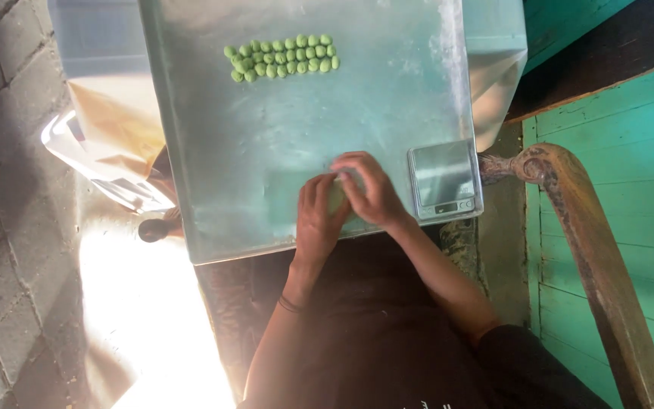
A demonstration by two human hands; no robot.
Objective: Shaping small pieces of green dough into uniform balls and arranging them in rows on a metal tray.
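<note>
My left hand (318, 216) and my right hand (371, 189) meet over the near edge of a metal table (213, 151). Between the two palms sits a pale green lump of dough (337, 195), mostly hidden by the fingers. Both hands press on it, the right fingers curled over the top. At the far side of the table lie several small green dough balls (281, 57), set out in rows, well apart from both hands.
A small digital scale (443, 180) sits at the table's near right corner, just right of my right hand. A worn wooden rail (584, 227) curves along the right beside green boards. Bags and paper (107, 121) lie left of the table on paving bricks.
</note>
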